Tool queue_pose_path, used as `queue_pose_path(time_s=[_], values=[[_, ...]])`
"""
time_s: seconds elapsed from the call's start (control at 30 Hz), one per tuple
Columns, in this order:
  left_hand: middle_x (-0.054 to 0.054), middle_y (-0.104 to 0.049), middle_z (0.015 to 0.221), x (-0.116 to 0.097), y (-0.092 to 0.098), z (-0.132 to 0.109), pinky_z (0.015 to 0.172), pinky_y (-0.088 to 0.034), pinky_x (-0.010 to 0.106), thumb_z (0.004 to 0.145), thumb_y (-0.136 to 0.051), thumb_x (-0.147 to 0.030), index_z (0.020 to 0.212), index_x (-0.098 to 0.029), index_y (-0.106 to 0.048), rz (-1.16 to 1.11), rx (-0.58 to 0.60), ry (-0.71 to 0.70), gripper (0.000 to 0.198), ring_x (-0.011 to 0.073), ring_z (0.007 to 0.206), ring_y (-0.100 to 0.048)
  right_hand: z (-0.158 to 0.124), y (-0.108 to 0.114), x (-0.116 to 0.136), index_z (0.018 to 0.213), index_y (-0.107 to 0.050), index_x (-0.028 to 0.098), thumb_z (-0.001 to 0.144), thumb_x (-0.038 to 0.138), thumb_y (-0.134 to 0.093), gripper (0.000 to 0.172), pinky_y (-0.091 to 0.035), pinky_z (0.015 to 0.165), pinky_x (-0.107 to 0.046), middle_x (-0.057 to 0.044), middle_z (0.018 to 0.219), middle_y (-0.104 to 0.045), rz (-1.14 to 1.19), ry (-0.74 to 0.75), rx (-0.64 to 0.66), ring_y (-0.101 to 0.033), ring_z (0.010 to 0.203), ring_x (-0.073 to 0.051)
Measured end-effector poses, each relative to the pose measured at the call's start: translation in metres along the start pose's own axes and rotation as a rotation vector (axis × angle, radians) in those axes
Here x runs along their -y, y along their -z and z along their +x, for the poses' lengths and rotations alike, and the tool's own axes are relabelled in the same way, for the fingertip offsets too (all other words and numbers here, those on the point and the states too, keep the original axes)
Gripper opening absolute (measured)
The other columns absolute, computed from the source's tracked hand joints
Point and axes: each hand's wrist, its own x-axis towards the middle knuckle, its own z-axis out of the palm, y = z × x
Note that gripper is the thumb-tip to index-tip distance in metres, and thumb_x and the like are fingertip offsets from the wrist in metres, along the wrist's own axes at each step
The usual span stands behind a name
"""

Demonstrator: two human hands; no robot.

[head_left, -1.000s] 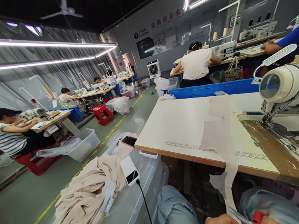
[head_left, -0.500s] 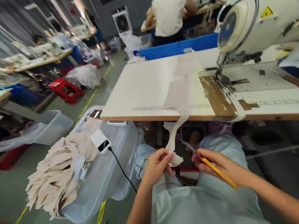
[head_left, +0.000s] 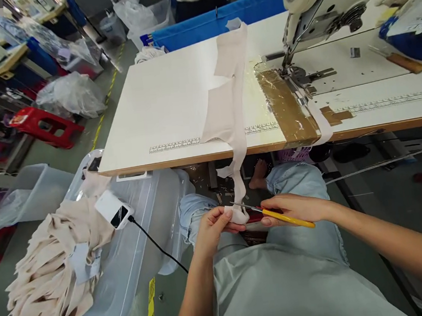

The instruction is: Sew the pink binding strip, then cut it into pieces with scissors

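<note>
A long pale beige fabric strip (head_left: 239, 167) runs across the white table and hangs over its front edge to my lap. Its lower end is pinched between the thumb and fingers of my left hand (head_left: 218, 223). In my right hand (head_left: 293, 206) is a pair of yellow-handled scissors (head_left: 287, 219), pointing left. The blades lie at the strip, just above my left fingertips; whether they are apart I cannot tell. Wider beige pieces (head_left: 218, 111) are joined along the strip on the tabletop.
A sewing machine (head_left: 316, 11) stands on the right of the table (head_left: 163, 102). To my left, a clear plastic bin (head_left: 122, 283) bears a pile of beige fabric pieces (head_left: 52, 265) and a white device (head_left: 114, 208) with a black cable. A red stool (head_left: 45, 126) stands farther left.
My right hand has brought the scissors left, up to the strip by my left hand. My left hand still pinches the strip's end. The head view has tipped downward.
</note>
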Motion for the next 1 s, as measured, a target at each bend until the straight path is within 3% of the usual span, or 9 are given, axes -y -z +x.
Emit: queue_pose_path(time_s=[0.2, 0.6, 1.0], values=[[0.005, -0.074, 0.069, 0.003, 0.003, 0.006, 0.061, -0.056, 0.029, 0.063, -0.081, -0.062, 0.08, -0.013, -0.065, -0.065, -0.042, 0.023, 0.054, 0.0188, 0.055, -0.07, 0.013, 0.003, -0.002, 0.066, -0.036, 0.023, 0.089, 0.07, -0.043, 0.053, -0.022, 0.049, -0.027, 0.005, 0.06, -0.038, -0.107, -0.008, 0.041, -0.034, 0.053, -0.012], [0.006, -0.075, 0.074, 0.013, 0.015, 0.013, 0.062, -0.058, 0.031, 0.073, -0.077, -0.051, 0.08, -0.012, -0.072, -0.061, -0.035, -0.046, 0.041, 0.0187, 0.056, -0.07, 0.017, 0.0, 0.007, 0.066, -0.038, 0.023, 0.093, 0.062, -0.044, 0.048, -0.02, 0.051, -0.029, 0.0, 0.061, -0.05, -0.414, -0.033, -0.115, -0.04, 0.05, -0.014], [0.006, -0.075, 0.075, 0.017, 0.014, 0.011, 0.063, -0.057, 0.031, 0.075, -0.077, -0.047, 0.079, -0.014, -0.072, -0.1, -0.021, -0.046, 0.034, 0.0182, 0.055, -0.069, 0.017, -0.01, 0.001, 0.068, -0.041, 0.023, 0.095, 0.059, -0.041, 0.045, -0.021, 0.051, -0.028, -0.004, 0.068, -0.062, -0.474, -0.028, -0.141, -0.057, 0.057, -0.02]])
